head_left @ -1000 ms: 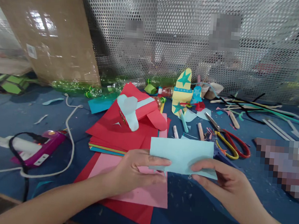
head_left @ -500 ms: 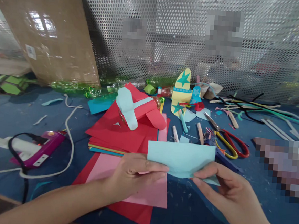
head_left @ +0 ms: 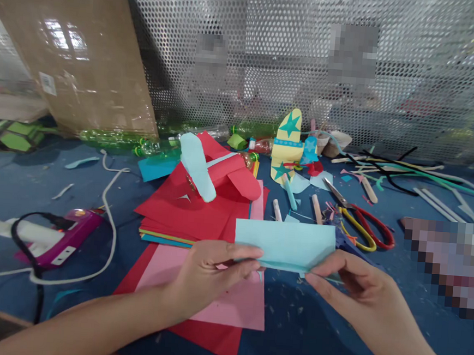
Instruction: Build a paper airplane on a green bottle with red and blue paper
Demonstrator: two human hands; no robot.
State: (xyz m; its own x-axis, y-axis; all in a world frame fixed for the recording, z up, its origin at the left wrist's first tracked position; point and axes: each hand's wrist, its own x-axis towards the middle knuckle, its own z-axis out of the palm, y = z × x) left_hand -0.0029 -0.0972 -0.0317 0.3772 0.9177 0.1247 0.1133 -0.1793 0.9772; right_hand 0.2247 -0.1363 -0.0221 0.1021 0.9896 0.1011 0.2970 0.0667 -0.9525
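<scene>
A strip of light blue paper (head_left: 285,244) is stretched level between my two hands, over the table's near side. My left hand (head_left: 217,271) pinches its lower left edge between thumb and fingers. At the lower right corner, my right hand (head_left: 355,288) grips it the same way. Under my left hand lie a pink sheet (head_left: 235,303) and a red sheet (head_left: 216,342). Just beyond, a model plane of red and light blue paper round a bottle (head_left: 237,169) rests on a stack of red paper (head_left: 172,211).
Scissors (head_left: 364,223) with red and yellow handles lie right of the paper. A purple power strip (head_left: 62,240) with cables is at left. Plastic bottles (head_left: 112,139), a yellow paper cutout (head_left: 285,162) and cardboard (head_left: 78,55) stand along the perforated metal screen (head_left: 280,49).
The light blue paper has flattened and straightened along its lower edge, and its loose lower right flap has nearly gone from sight. Both hands keep their pinch, with little movement.
</scene>
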